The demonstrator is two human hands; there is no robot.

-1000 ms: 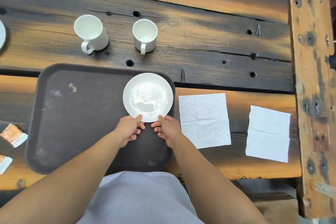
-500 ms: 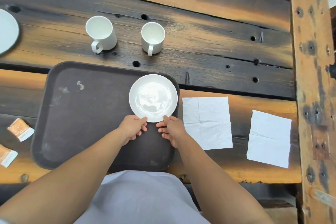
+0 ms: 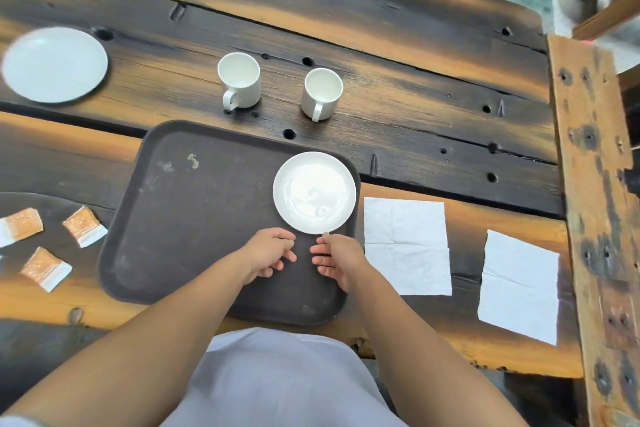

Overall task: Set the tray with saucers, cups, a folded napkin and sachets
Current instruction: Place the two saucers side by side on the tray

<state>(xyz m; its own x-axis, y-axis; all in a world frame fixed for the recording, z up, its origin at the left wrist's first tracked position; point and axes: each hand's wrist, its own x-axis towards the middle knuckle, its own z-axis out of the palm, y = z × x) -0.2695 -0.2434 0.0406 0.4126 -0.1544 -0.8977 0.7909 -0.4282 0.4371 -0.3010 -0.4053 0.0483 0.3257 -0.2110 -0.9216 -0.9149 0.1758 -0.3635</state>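
A white saucer (image 3: 314,192) lies on the far right corner of the dark brown tray (image 3: 194,218). My left hand (image 3: 268,253) hovers just below the saucer with loosely curled fingers, holding nothing. My right hand (image 3: 334,258) is beside it, its thumb tip at the saucer's near rim, fingers relaxed. A second white saucer (image 3: 54,64) sits at the far left of the table. Two white cups (image 3: 239,80) (image 3: 322,92) stand behind the tray. Two unfolded white napkins (image 3: 406,246) (image 3: 519,286) lie right of the tray. Three orange sachets (image 3: 85,226) (image 3: 20,226) (image 3: 45,269) lie left of it.
The wooden table (image 3: 415,107) is dark and orange, with holes and grooves. A raised wooden beam (image 3: 595,218) runs along its right side. My white apron (image 3: 277,378) shows at the table's near edge.
Both hands have let go of the saucer's near rim and drawn back slightly. The view has shifted, bringing the left saucer and the sachets into view.
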